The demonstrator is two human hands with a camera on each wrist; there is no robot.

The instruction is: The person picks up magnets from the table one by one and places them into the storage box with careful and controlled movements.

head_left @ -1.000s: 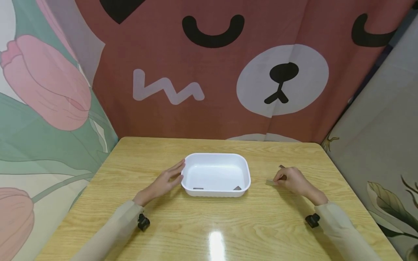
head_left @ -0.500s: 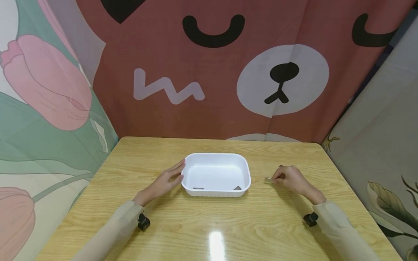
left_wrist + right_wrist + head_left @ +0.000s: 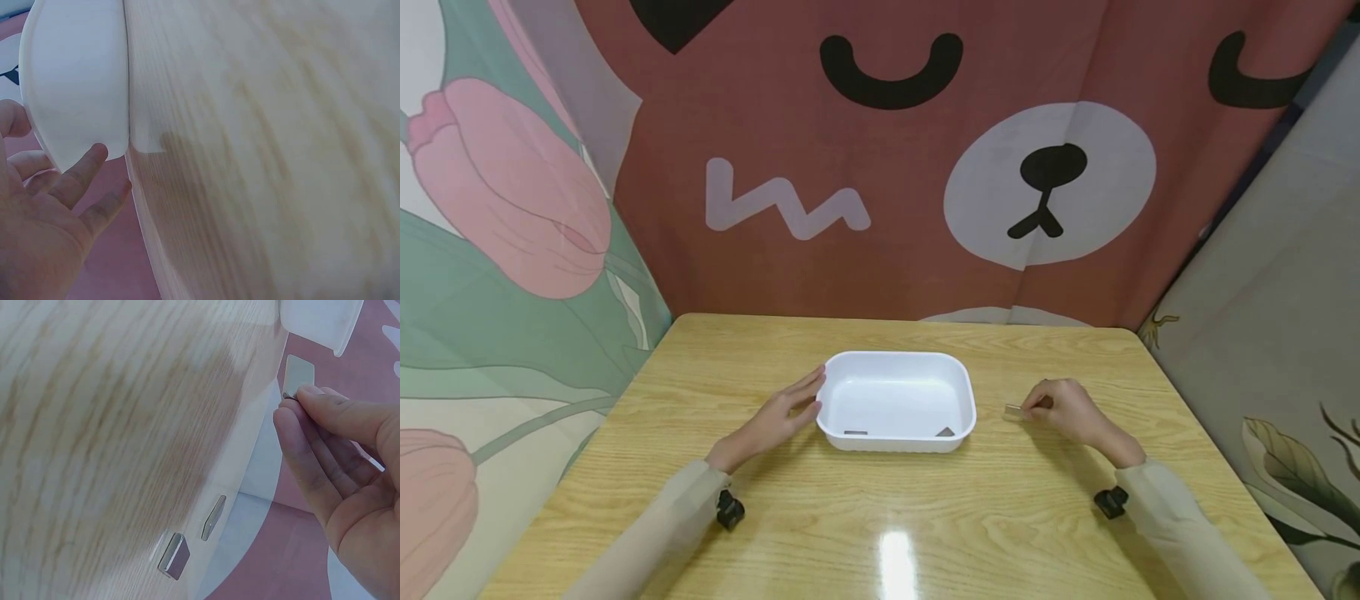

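Note:
A white plastic tray point(image 3: 895, 396) stands mid-table, with two small dark metallic pieces inside along its near wall, one toward the left point(image 3: 855, 432) and one toward the right point(image 3: 945, 432). At the tray's left end, my left hand point(image 3: 778, 417) rests straight, spread fingers against the rim and outer wall. Right of the tray, my right hand point(image 3: 1067, 408) pinches a small flat metal plate point(image 3: 300, 374) between thumb and fingertips. Its thin free end points toward the tray. Two shiny metal pieces, one slim point(image 3: 214, 518) and one blocky point(image 3: 174, 557), lie on the table below that hand in the right wrist view.
The light wooden table point(image 3: 820, 517) reaches back to a hanging cloth point(image 3: 910, 275) with a bear print. Patterned cloths hang at the left and right sides. A black wrist camera point(image 3: 1111, 502) is strapped at each sleeve.
My right hand has shifted slightly left and away from me with the metal plate, and now covers the piece that showed behind it. The left hand and the tray have stayed put.

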